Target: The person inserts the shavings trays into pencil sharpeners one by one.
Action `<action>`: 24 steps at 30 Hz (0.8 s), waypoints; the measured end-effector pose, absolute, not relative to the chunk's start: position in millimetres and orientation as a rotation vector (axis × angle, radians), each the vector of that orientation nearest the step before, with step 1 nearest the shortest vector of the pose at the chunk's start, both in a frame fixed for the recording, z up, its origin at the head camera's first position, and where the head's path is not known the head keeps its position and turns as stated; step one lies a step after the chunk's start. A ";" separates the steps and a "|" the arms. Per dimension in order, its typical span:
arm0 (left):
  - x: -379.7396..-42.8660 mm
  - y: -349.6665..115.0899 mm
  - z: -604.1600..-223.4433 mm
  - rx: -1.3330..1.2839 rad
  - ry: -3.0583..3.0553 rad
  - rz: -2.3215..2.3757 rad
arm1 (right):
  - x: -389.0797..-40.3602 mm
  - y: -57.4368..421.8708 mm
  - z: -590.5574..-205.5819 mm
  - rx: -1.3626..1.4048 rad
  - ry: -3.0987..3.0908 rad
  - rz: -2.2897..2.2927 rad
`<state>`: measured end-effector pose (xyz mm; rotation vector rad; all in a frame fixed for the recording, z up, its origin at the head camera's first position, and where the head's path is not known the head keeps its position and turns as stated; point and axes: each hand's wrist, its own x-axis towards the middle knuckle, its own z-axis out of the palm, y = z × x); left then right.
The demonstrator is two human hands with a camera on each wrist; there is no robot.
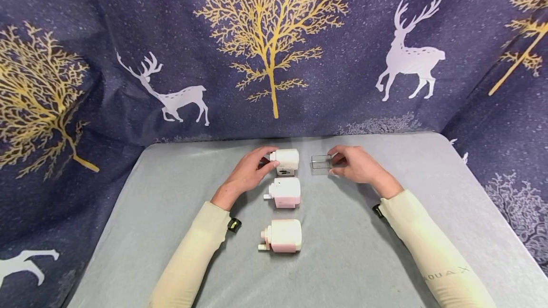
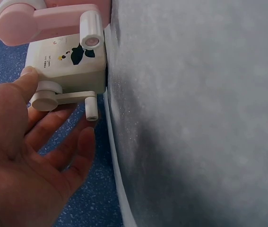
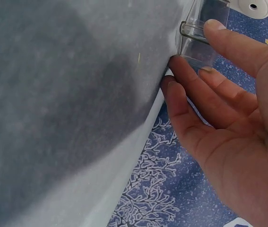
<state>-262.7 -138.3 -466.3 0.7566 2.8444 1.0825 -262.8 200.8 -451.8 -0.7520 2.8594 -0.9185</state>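
At the back of the table stands a cream-white hand-crank pencil sharpener (image 1: 288,158) with a dark leaf-like print on its front. My left hand (image 1: 248,171) grips it by its crank side, the thumb on the near face and the fingers behind. In the left wrist view its crank handle (image 2: 91,109) hangs down close to the fingers. To its right, my right hand (image 1: 358,165) pinches a clear plastic shavings drawer (image 1: 321,161) at its right end. The right wrist view shows the thumb on one wall of this drawer (image 3: 201,49), apart from the sharpener.
Two pink-and-white crank sharpeners line up toward the front: a middle one (image 1: 287,191) close to the held one, and a nearer one (image 1: 286,235). Their cranks point left. A grey cloth covers the table (image 1: 342,260); a dark blue curtain (image 1: 299,122) hangs behind its back edge.
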 end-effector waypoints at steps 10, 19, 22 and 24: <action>-262.5 -137.5 -466.1 0.746 2.830 1.108 | -264.0 195.4 -451.2 -0.761 2.866 -0.902; -262.6 -137.5 -464.7 0.746 2.819 1.128 | -266.3 189.1 -449.6 -0.782 2.855 -0.896; -262.3 -137.3 -464.3 0.746 2.815 1.128 | -266.9 186.1 -449.7 -0.793 2.845 -0.887; -262.3 -137.2 -464.3 0.744 2.815 1.126 | -267.2 184.0 -449.9 -0.795 2.841 -0.881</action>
